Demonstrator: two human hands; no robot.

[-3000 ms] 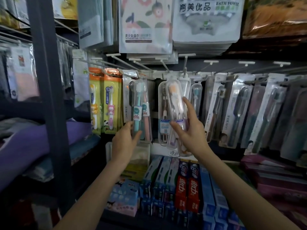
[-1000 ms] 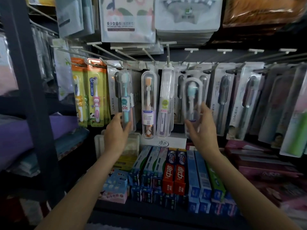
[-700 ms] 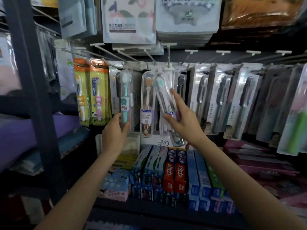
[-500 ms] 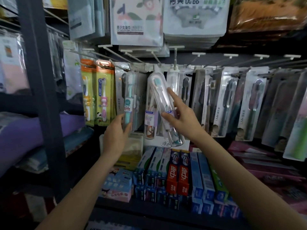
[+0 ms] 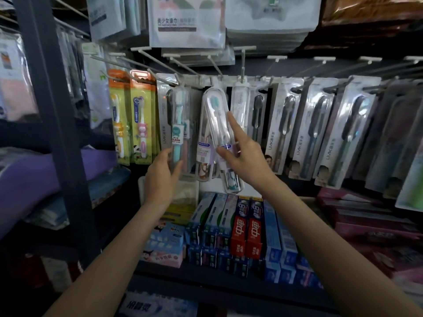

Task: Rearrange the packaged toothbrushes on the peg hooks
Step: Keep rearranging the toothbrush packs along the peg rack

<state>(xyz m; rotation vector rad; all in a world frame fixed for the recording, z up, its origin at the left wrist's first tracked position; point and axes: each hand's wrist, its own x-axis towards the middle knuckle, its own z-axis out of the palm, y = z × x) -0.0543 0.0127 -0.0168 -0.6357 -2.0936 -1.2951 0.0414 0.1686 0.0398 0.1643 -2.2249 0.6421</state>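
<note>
At a shop's peg-hook display, a person reaches both bare hands up to a row of packaged toothbrushes. Left hand (image 5: pixel 163 172) curls around the lower end of a clear case holding a teal toothbrush (image 5: pixel 178 133), thumb on the near side and fingers behind it, while the case hangs upright from its peg hook (image 5: pixel 170 78). Right hand (image 5: pixel 246 161) grips a second clear toothbrush case (image 5: pixel 217 124), this one tilted, its top leaning left toward the hooks and its bottom swung out to the right; the thumb presses on the front near the purple label and the forefinger lies straight up along the case's right edge, the other fingers hidden behind it. Whether the tilted case's hang tab is on a hook cannot be told. Just behind it hangs another clear case with a blue-and-white label (image 5: pixel 203 154). To the left hang two yellow-green children's toothbrush cards (image 5: pixel 130 120); to the right, a long row of grey-carded dark toothbrushes (image 5: pixel 320 126). Below the hands, boxes of toothpaste (image 5: pixel 246 227) stand packed on a dark shelf (image 5: pixel 229 284), red ones in the middle and blue ones beside them. Packaged towels (image 5: pixel 185 21) hang above the hooks
</note>
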